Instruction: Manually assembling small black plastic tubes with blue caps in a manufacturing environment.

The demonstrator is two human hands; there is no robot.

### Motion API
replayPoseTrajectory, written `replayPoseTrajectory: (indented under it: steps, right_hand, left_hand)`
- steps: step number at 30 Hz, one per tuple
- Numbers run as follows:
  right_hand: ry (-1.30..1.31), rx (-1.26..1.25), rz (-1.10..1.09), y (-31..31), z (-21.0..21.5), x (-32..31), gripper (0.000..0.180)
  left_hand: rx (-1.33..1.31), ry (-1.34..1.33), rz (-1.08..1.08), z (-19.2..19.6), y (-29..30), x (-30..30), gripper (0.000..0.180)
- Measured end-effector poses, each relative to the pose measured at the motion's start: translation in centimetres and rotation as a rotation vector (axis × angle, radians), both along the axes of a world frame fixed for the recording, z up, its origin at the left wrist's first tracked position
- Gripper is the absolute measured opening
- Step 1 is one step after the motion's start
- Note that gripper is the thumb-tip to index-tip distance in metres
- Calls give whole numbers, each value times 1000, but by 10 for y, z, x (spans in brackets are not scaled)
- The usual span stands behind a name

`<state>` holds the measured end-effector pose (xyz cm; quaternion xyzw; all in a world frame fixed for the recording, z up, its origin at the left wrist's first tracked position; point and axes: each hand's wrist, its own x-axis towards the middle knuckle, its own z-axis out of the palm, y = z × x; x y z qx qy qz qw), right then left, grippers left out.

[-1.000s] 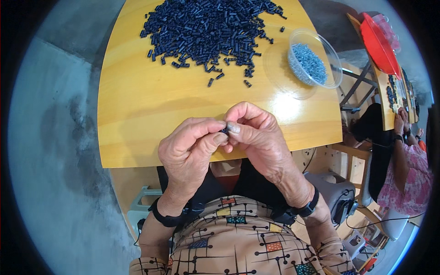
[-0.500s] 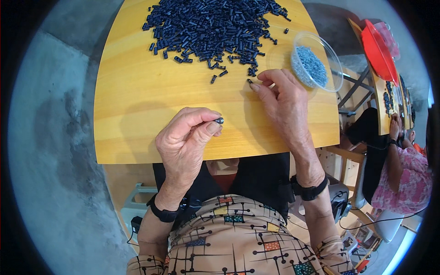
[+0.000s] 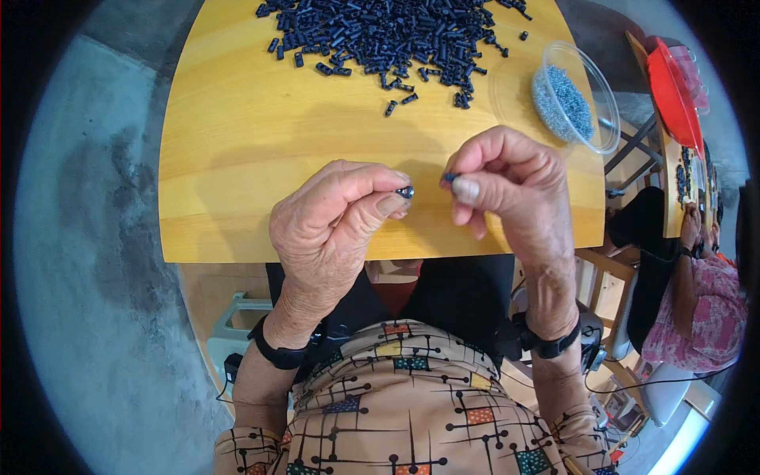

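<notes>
Over the near part of the yellow wooden table [image 3: 229,158], my left hand [image 3: 328,222] pinches a small black plastic part [image 3: 405,192] with a shiny end pointing right. Across a small gap, my right hand [image 3: 518,186] holds another small dark plastic part [image 3: 450,178] between thumb and forefinger; most of it is hidden by the fingers. A big heap of small black cylindrical plastic parts [image 3: 396,36] lies at the far side, with several loose ones along its near edge. Right of the heap stands a clear plastic tub [image 3: 609,119] holding many small silvery-blue metal pieces [image 3: 566,103].
At the right, a person in a pink patterned top [image 3: 693,313] sits at another table, with a red basin [image 3: 673,95] and rows of black parts on it. A grey wall [image 3: 87,198] runs along the left. A pale green stool [image 3: 233,328] stands below the table's left corner.
My right hand has lifted a small dark part off the table and come nearer my left hand. My left hand has shifted slightly right with its part. The whole view has tilted a little.
</notes>
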<state>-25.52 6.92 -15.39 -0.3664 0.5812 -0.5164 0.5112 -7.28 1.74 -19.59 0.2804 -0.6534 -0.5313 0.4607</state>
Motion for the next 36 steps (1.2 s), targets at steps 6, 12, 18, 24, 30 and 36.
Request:
replayPoseTrajectory:
  steps: [6,12,18,24,30,36]
  right_hand:
    - [-244,-96,42,12,-5,16,10]
    - [-166,-142,17,18,-6,18,13]
    - [-92,-164,2,23,-5,17,10]
    - [32,-262,18,27,-5,18,8]
    - [15,-361,19,28,-10,20,9]
    - [-61,-332,-9,31,-13,26,9]
  left_hand:
    - [-219,-81,14,8,1,2,14]
    - [-242,-109,11,15,5,1,13]
    - [-261,-117,3,20,8,-2,13]
    - [-319,-131,1,20,8,-3,11]
    - [-280,-110,5,22,12,-3,11]
    - [-388,-133,13,21,13,-2,10]
